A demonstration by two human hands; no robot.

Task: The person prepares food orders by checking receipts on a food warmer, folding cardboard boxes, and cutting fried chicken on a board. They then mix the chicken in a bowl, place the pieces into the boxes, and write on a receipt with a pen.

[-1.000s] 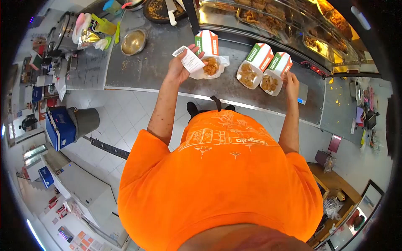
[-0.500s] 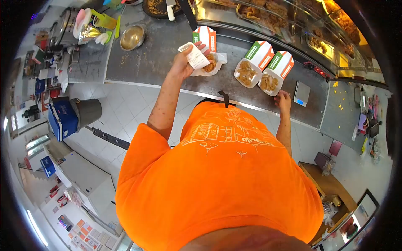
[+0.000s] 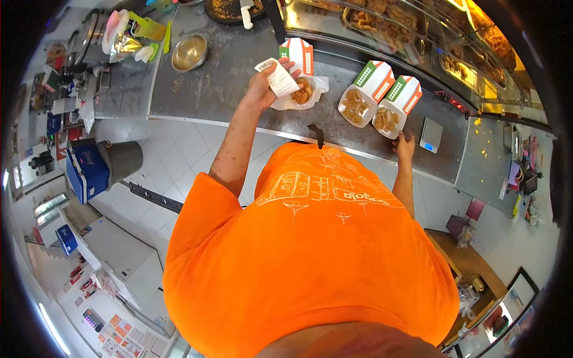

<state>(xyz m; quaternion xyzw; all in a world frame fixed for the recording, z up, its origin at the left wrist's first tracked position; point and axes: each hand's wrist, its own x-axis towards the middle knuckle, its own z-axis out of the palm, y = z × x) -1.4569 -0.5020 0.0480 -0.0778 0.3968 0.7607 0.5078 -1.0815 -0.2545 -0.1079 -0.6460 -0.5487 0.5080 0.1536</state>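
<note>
My left hand is closed on a printed paper receipt, held over the counter. Just beyond and beside it, an open takeaway box in white, green and orange holds fried food on white paper. Two more boxes stand side by side to the right: the middle box and the right box, lids up, both with golden-brown pieces inside. My right hand is at the counter's front edge, close to the right box's near corner, fingers loosely bent and apart, with nothing visible in them.
A small digital scale lies right of the boxes on the dark counter. A metal bowl sits at left, and a knife rests at the back. Behind the boxes runs a lit glass case of fried food.
The view has shifted slightly, so the boxes appear a little further right. My left hand still holds the receipt. My right hand's fingers look slightly more spread beside the right box.
</note>
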